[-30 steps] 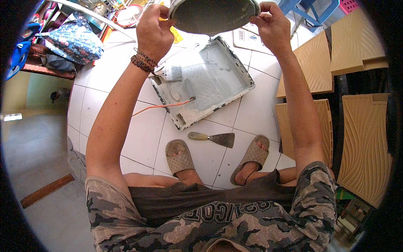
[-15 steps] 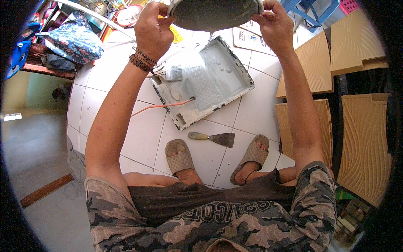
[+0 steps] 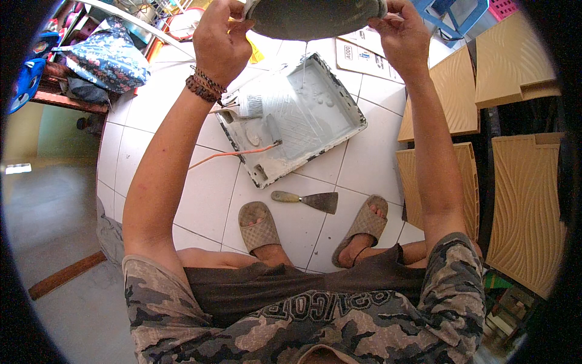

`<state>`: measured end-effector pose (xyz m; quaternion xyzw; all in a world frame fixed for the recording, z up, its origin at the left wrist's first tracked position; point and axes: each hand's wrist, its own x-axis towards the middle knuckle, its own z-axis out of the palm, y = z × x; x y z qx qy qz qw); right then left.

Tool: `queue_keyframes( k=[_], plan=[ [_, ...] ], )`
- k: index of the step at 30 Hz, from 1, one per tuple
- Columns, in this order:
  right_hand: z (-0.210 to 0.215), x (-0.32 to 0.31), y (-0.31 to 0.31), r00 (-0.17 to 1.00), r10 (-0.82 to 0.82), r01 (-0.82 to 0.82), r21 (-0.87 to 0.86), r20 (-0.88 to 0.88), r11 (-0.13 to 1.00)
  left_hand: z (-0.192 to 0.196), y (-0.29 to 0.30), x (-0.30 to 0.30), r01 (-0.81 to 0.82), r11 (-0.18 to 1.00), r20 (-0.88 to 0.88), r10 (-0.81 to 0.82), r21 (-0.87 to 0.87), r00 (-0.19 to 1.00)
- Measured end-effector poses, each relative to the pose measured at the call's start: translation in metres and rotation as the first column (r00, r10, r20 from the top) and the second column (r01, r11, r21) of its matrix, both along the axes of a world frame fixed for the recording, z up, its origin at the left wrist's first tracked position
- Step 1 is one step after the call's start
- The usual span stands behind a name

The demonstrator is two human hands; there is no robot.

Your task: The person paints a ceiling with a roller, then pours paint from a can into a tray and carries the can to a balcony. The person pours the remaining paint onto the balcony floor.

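My left hand and my right hand are closed on opposite sides of the rim of a dark grey bucket. The bucket is tipped, and the view cuts off its far part. From its lower edge a thin thread of paint hangs down to the paint tray, whose rim is worn and spattered. Pale grey paint covers part of the tray's bottom. Inside the tray's left side lies a wide paintbrush, along with a small roller with an orange handle.
A putty knife lies on white floor tiles between my slippered feet. Carved tan panels stand to the right. Flat cardboard and a blue stool are behind the tray. A flowered cloth bag sits at far left.
Both hands have raised the bucket slightly away from me, and my right hand has shifted a little right. The thread of paint below the bucket looks thinner. The tray and tools stay put.
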<state>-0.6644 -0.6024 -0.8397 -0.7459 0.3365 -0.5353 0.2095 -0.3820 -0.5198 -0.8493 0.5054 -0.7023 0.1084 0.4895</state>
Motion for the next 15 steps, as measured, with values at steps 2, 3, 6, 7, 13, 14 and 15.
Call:
queue_keyframes(
  k=[2,3,6,7,13,14,15],
  plan=[
    [0.003,-0.002,0.002,1.0,-0.016,0.016,0.001,-0.018,1.0,0.002,0.0,-0.001,-0.013,1.0,0.009,0.013,0.003,1.0],
    [0.004,-0.003,0.001,1.0,-0.01,0.01,0.013,-0.004,1.0,0.004,-0.001,-0.002,-0.002,0.999,0.025,0.003,-0.033,1.0],
    [0.004,-0.003,0.001,0.999,0.006,-0.007,0.03,0.034,1.0,0.006,-0.002,-0.002,0.021,0.995,0.053,-0.016,-0.095,0.998],
    [0.005,-0.002,0.003,0.999,0.008,-0.009,0.021,0.041,1.0,0.007,-0.002,-0.002,0.025,0.996,0.045,-0.021,-0.088,0.999],
    [0.003,-0.007,-0.002,0.996,0.013,-0.016,0.036,0.086,0.999,0.012,-0.001,-0.007,0.043,0.997,-0.016,-0.044,-0.071,0.999],
    [0.002,-0.008,-0.003,0.994,0.025,-0.03,0.05,0.103,0.998,0.012,0.0,-0.008,0.042,0.997,-0.033,-0.044,-0.065,0.998],
    [0.002,-0.009,-0.004,0.993,0.031,-0.036,0.047,0.112,0.998,0.013,0.0,-0.008,0.042,0.997,-0.022,-0.043,-0.065,0.999]
  ],
)
